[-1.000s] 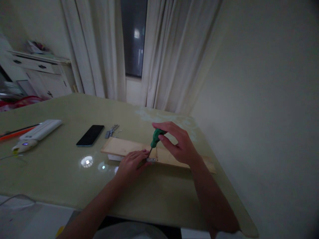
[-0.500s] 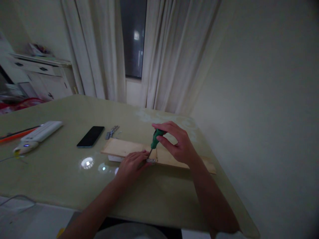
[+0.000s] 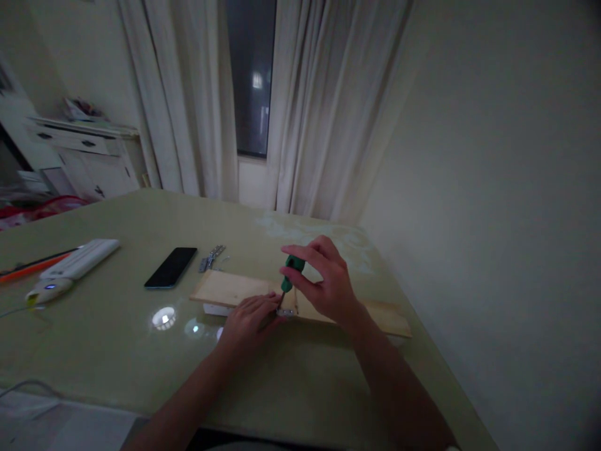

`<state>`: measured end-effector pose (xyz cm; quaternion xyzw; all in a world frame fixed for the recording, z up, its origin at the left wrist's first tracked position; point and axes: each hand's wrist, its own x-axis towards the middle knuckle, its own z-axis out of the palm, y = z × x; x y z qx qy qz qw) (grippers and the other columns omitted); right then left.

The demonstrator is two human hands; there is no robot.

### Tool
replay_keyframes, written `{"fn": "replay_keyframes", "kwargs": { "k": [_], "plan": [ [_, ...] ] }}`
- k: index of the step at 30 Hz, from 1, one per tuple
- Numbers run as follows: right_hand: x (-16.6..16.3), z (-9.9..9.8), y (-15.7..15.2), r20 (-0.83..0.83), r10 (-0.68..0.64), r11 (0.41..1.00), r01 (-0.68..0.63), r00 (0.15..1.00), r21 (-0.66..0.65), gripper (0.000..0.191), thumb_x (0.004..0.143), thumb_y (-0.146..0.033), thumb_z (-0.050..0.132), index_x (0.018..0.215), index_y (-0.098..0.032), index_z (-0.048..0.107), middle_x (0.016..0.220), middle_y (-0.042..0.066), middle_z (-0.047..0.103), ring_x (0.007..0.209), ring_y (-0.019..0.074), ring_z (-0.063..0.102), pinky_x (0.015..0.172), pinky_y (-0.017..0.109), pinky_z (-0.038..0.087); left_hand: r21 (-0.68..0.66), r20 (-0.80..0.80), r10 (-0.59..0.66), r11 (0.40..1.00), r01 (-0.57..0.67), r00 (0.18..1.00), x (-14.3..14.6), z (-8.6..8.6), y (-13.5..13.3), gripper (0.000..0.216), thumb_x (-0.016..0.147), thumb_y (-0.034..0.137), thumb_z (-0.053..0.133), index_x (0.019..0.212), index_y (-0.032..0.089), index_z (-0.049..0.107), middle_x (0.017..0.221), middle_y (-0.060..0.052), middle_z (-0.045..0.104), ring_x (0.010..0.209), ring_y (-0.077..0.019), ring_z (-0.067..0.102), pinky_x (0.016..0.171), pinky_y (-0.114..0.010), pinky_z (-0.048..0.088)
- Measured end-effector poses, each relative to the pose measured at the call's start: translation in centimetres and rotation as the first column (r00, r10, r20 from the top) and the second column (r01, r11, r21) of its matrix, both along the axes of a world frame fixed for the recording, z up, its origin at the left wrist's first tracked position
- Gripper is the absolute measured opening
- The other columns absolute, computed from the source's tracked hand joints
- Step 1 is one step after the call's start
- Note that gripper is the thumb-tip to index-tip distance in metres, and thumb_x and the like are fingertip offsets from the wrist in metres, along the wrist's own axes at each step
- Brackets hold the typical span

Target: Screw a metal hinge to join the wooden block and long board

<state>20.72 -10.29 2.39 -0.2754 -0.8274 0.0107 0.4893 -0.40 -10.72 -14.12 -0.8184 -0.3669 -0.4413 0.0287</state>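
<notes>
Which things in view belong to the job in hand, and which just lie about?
Part of the job:
green screwdriver, in the right hand
wooden board, under the left hand
metal fitting by the screwdriver's tip
loose metal pieces, perhaps spares

Lying about:
black phone
white device
orange item

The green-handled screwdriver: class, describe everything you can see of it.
The screwdriver has a green, plastic-looking handle and thin, dark shaft. It slants, handle up, leaning right, gripped by the right hand. Its tip, too small to discern, points down at a small metal piece by the near edge of the wooden board.
</notes>
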Motion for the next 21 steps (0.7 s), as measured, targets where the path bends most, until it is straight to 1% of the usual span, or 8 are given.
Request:
{"fn": "replay_keyframes", "kwargs": {
  "k": [4, 6, 8, 10, 12, 15, 18, 21],
  "plan": [
    [0.1, 0.4, -0.3, 0.096, 0.180, 0.973, -0.163, 0.979, -0.165, 0.045, 0.105, -0.022, 0.058, 0.150, -0.029, 0.058, 0.136, 0.009, 0.067, 0.125, 0.0209, 0.063, 0.110, 0.041, 0.052, 0.007, -0.002, 0.012, 1.000, -0.012, 1.000, -0.1, -0.3, 0.1, 0.017, 0.101, 0.033, 0.068, 0.114, 0.024, 0.074, 0.119, -0.009, 0.081, 0.107, -0.0272, 0.079, 0.093, -0.043, 0.066],
    [-0.2, 0.2, -0.3, 0.055, 0.210, 0.964, -0.198, 0.976, -0.178, 0.042, 0.105, -0.024, 0.060, 0.147, -0.030, 0.061, 0.126, 0.007, 0.071, 0.116, 0.0190, 0.066, 0.105, 0.038, 0.054, 0.014, -0.006, 0.010, 1.000, -0.010, 1.000, -0.2, -0.4, 0.1, 0.018, 0.101, 0.034, 0.067, 0.114, 0.023, 0.074, 0.118, -0.009, 0.081, 0.106, -0.0276, 0.079, 0.092, -0.043, 0.067],
    [-0.8, -0.3, -0.1, -0.021, 0.119, 0.988, -0.121, 0.993, -0.101, 0.033, 0.101, -0.033, 0.070, 0.134, -0.029, 0.071, 0.103, 0.005, 0.070, 0.097, 0.0184, 0.066, 0.091, 0.035, 0.058, 0.017, -0.015, 0.007, 1.000, -0.007, 1.000, -0.2, -0.4, 0.1, 0.018, 0.101, 0.035, 0.066, 0.113, 0.023, 0.074, 0.118, -0.009, 0.081, 0.106, -0.0279, 0.079, 0.091, -0.044, 0.067],
    [-1.2, -0.6, 0.1, -0.067, 0.020, 0.999, -0.022, 0.998, -0.035, 0.031, 0.098, -0.038, 0.073, 0.127, -0.026, 0.075, 0.098, 0.006, 0.067, 0.093, 0.0192, 0.064, 0.087, 0.036, 0.059, 0.014, -0.021, 0.005, 1.000, -0.004, 1.000, -0.3, -0.3, 0.1, 0.018, 0.101, 0.035, 0.066, 0.114, 0.023, 0.073, 0.119, -0.009, 0.081, 0.106, -0.0278, 0.079, 0.091, -0.044, 0.067],
    [-1.0, -0.2, 0.0, -0.002, 0.040, 0.997, -0.040, 0.999, -0.069, 0.036, 0.101, -0.034, 0.068, 0.136, -0.025, 0.071, 0.114, 0.009, 0.069, 0.106, 0.0209, 0.066, 0.097, 0.039, 0.057, 0.006, -0.019, 0.001, 1.000, -0.001, 1.000, -0.3, -0.2, 0.1, 0.019, 0.101, 0.033, 0.067, 0.116, 0.024, 0.073, 0.120, -0.009, 0.081, 0.107, -0.0277, 0.079, 0.092, -0.044, 0.066],
    [-0.1, 0.6, -0.3, 0.096, 0.197, 0.965, -0.175, 0.976, -0.194, 0.046, 0.106, -0.023, 0.056, 0.151, -0.031, 0.057, 0.139, 0.007, 0.067, 0.129, 0.0198, 0.063, 0.112, 0.040, 0.051, -0.007, -0.016, -0.001, 1.000, 0.001, 1.000, -0.2, -0.1, 0.0, 0.020, 0.099, 0.032, 0.068, 0.117, 0.024, 0.074, 0.120, -0.009, 0.081, 0.108, -0.0278, 0.079, 0.094, -0.044, 0.066],
    [-0.4, 0.1, 0.1, 0.032, 0.182, 0.975, -0.176, 0.983, -0.136, 0.038, 0.104, -0.027, 0.063, 0.142, -0.031, 0.065, 0.118, 0.005, 0.072, 0.109, 0.0182, 0.068, 0.100, 0.036, 0.056, -0.001, -0.016, 0.003, 1.000, -0.003, 1.000, -0.1, -0.1, 0.0, 0.019, 0.099, 0.033, 0.069, 0.115, 0.024, 0.075, 0.119, -0.010, 0.081, 0.107, -0.0282, 0.079, 0.094, -0.044, 0.066],
    [-1.7, -1.0, 0.6, -0.128, 0.018, 1.000, -0.019, 0.992, -0.009, 0.026, 0.098, -0.036, 0.074, 0.122, -0.028, 0.076, 0.095, 0.003, 0.067, 0.086, 0.0169, 0.064, 0.081, 0.032, 0.059, 0.001, -0.020, 0.007, 1.000, -0.007, 1.000, -0.1, -0.2, 0.0, 0.018, 0.100, 0.034, 0.068, 0.113, 0.023, 0.074, 0.119, -0.010, 0.081, 0.108, -0.0281, 0.079, 0.094, -0.044, 0.066]
  ]
}}
